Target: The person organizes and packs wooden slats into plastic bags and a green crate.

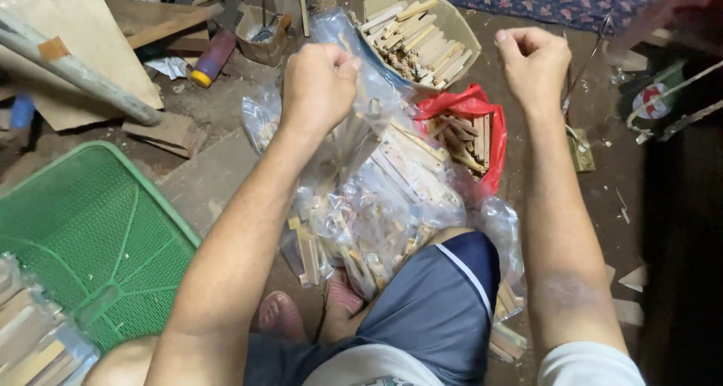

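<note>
Gripping clear plastic bag (392,198) of wooden strips over lap: left hand (320,85) fisted on bag's top edge; right hand (535,62) fisted, contents unclear. We judge: keep mouth up, avoid spills.

Brightness: dim room, warm light falling on my forearms from above and in front.
Glare: white sheen on the clear plastic bag (376,198) in front of me.
Shadows: right edge sinks to near black; the dirt floor (595,175) is murky.
Blur: my left hand (320,85) and right hand (535,62) look slightly soft.
Distortion: wide-angle stretch at the corners, bending the green plastic basket (90,235).
</note>
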